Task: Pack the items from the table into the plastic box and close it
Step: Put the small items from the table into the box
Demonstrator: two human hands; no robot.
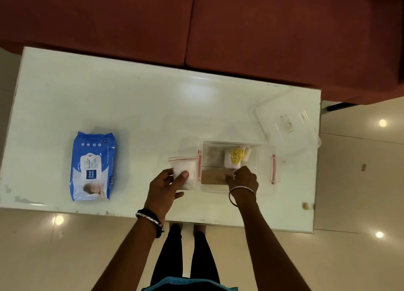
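The left hand [166,186] pinches a small clear zip bag of white contents [184,172], touching the left wall of the open clear plastic box [265,159]; its long axis runs along that wall. The right hand [242,178] reaches inside, fingers hidden, grip unclear

Blue-and-white wipes pack [93,166], red-clipped clear plastic box [265,159], white table [131,107]
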